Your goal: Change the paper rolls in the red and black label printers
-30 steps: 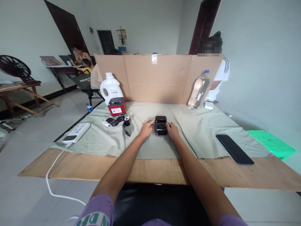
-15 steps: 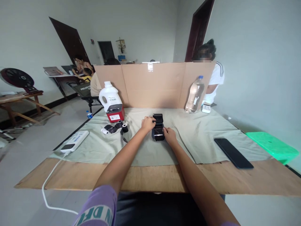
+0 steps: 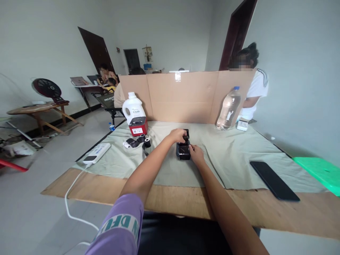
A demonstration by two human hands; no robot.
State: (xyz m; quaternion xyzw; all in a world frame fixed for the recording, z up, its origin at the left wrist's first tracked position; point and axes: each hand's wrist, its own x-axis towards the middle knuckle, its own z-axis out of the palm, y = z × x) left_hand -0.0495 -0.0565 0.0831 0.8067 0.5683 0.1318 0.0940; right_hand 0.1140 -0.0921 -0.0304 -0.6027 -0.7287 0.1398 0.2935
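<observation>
A small black device with its lid raised sits near the middle of the table, on a wrinkled pale green cloth; the left hand reaches over it from the left, its fingers bent down at the lid and the gap below, though I cannot tell whether they pinch anything there; the right hand lies at the device's right side, fingertips touching that edge, and how firmly they grasp it I cannot tell.

Left of the device lie small black and white rolls with loose black film among them; just behind these stands a red and dark box, with a white jug right behind it; nearer the left edge lies a white power strip, its white cable hanging off the table.

To the right, a black phone lies slantwise, its near end over the bare wooden edge; a cardboard screen stands along the back, a clear bottle with a blue cap leaning before its right panel; beyond that sits a person in a white shirt.
</observation>
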